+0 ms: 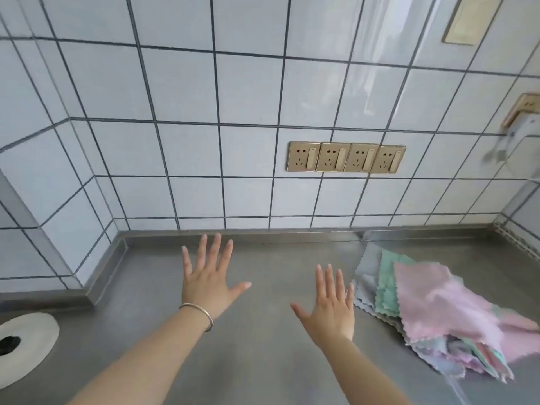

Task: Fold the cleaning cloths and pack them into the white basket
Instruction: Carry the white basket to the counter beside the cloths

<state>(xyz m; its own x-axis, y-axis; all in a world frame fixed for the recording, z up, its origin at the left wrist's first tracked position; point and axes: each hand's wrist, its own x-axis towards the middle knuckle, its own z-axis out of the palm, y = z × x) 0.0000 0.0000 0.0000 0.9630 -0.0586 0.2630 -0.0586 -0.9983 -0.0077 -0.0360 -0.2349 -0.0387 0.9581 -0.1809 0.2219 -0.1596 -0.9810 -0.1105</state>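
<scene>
From the head camera, the left hand (209, 283) and right hand (330, 306) are both stretched forward, palms down, fingers spread and empty, above the steel counter (263, 361). The cleaning cloths (432, 314) lie in a loose pile just right of the right hand. A bracelet (201, 312) circles the left wrist.

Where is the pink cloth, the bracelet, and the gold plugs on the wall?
pink cloth (432, 299): head view, middle of the top cloth on the pile.
bracelet (201, 312): head view, the band where it crosses the left wrist.
gold plugs (346, 156): head view, centre of the row of four.
</scene>
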